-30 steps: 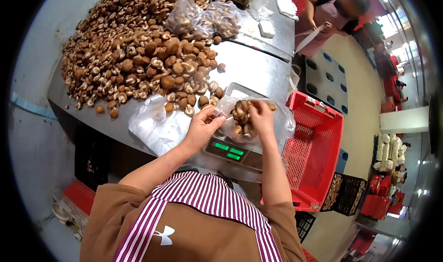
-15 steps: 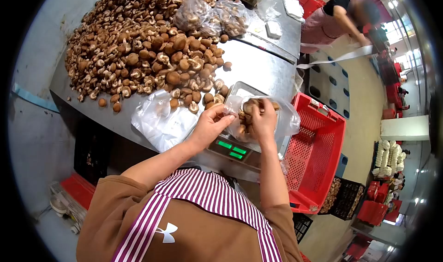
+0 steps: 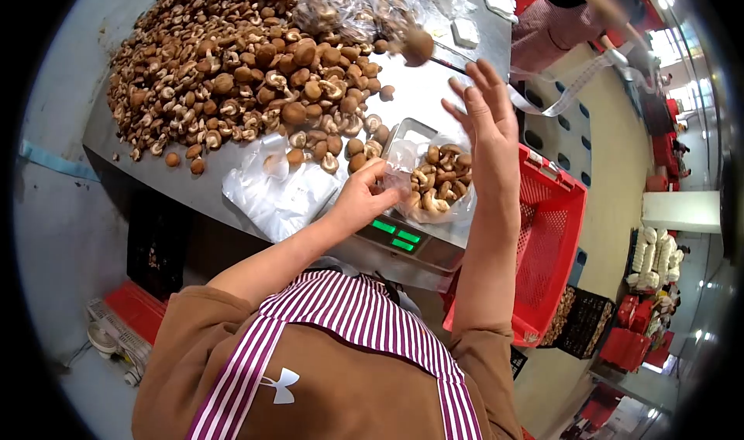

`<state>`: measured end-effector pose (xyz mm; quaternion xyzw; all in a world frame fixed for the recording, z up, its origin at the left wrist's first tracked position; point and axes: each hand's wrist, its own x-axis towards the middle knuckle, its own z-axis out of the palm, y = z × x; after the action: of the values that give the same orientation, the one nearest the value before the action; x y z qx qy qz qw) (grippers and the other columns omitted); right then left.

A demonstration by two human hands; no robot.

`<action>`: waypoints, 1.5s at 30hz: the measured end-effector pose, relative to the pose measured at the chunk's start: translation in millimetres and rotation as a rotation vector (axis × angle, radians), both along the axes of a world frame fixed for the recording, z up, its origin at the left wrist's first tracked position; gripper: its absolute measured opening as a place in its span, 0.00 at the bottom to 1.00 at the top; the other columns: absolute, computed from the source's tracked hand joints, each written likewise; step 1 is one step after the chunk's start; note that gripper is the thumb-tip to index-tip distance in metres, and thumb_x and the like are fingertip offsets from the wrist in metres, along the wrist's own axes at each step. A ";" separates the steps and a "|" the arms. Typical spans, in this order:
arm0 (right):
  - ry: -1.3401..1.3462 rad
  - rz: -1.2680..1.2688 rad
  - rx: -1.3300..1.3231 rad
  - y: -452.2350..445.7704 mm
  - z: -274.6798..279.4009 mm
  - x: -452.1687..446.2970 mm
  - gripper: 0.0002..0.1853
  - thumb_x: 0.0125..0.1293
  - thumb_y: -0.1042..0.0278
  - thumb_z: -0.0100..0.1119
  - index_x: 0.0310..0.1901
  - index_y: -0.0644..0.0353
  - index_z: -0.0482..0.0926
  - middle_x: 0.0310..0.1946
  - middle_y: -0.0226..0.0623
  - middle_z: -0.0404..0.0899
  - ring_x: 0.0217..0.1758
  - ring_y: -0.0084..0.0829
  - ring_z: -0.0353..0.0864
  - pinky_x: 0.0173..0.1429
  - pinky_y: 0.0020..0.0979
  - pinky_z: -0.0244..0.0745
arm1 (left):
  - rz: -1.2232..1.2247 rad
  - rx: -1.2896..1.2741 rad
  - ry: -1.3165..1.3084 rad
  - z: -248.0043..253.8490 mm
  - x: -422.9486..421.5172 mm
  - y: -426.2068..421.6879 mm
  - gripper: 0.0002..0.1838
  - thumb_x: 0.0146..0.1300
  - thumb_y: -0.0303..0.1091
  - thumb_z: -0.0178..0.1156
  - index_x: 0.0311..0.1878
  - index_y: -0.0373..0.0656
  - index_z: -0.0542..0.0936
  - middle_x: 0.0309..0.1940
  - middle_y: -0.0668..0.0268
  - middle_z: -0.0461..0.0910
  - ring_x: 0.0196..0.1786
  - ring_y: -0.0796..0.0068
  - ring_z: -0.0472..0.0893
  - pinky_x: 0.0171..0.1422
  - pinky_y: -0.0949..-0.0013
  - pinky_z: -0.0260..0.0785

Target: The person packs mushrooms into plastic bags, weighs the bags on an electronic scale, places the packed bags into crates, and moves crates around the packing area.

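My left hand (image 3: 368, 196) pinches the rim of a clear plastic bag (image 3: 401, 166). Brown shiitake mushrooms (image 3: 440, 180) lie inside the bag, which rests on the metal tray of a weighing scale (image 3: 395, 233) with lit green digits. My right hand (image 3: 488, 111) is raised above the bag's far right side, fingers spread and holding nothing. Beyond its fingertips a single mushroom (image 3: 418, 46), blurred, is in the air over the steel table. A stack of white plastic bags (image 3: 279, 192) lies left of the scale.
A large heap of shiitake (image 3: 225, 76) covers the table's left and back. Filled bags (image 3: 333, 10) sit at its far edge. A red crate (image 3: 535, 246) stands right of the scale. Across the table, a person (image 3: 558, 22) handles a white strip.
My right hand has come out of the bag, moved up and away, and opened. A mushroom now flies beyond it. My left hand stays on the bag's rim.
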<state>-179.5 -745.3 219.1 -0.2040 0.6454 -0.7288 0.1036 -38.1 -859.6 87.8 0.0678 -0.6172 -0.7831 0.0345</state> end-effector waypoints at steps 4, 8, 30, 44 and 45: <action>0.611 -0.297 0.622 37.1 -2.3 8.9 0.35 0.61 0.64 0.65 0.69 0.65 0.64 0.68 0.51 0.66 0.71 0.47 0.67 0.72 0.46 0.63 | 0.001 -0.096 -0.003 9.7 -1.8 -11.3 0.19 0.61 0.35 0.67 0.54 0.39 0.80 0.44 0.70 0.73 0.44 0.82 0.74 0.44 0.75 0.70; 0.803 -0.520 1.054 95.8 -37.3 20.8 0.36 0.59 0.61 0.68 0.67 0.64 0.66 0.66 0.51 0.69 0.67 0.50 0.69 0.71 0.45 0.64 | -0.037 -0.196 -0.004 20.3 -0.6 -14.7 0.22 0.62 0.37 0.67 0.57 0.39 0.79 0.47 0.71 0.74 0.50 0.79 0.75 0.49 0.74 0.69; -0.107 0.002 0.109 104.6 -43.3 58.7 0.16 0.75 0.73 0.47 0.56 0.70 0.80 0.53 0.39 0.82 0.55 0.30 0.79 0.59 0.27 0.73 | -0.604 0.164 -0.016 68.0 -50.9 50.3 0.11 0.75 0.35 0.52 0.51 0.39 0.76 0.40 0.68 0.78 0.34 0.80 0.81 0.41 0.74 0.75; 0.818 0.103 0.867 126.5 -109.6 87.8 0.06 0.56 0.71 0.68 0.31 0.61 0.79 0.35 0.41 0.78 0.48 0.47 0.77 0.54 0.42 0.71 | -0.161 -1.016 0.147 -41.2 -134.6 0.7 0.11 0.64 0.37 0.58 0.32 0.39 0.81 0.30 0.52 0.82 0.38 0.47 0.81 0.45 0.50 0.73; 0.809 0.097 0.871 125.2 -104.5 91.7 0.06 0.56 0.71 0.68 0.31 0.61 0.79 0.35 0.41 0.78 0.48 0.47 0.77 0.54 0.42 0.71 | -0.104 -0.999 0.098 -41.3 -136.9 3.2 0.12 0.64 0.38 0.58 0.33 0.38 0.81 0.31 0.52 0.82 0.38 0.46 0.81 0.45 0.50 0.73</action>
<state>-87.7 -620.1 114.5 -0.4333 0.8631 -0.2558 -0.0429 -175.0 -856.4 46.5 -0.0248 -0.9168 -0.3950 0.0527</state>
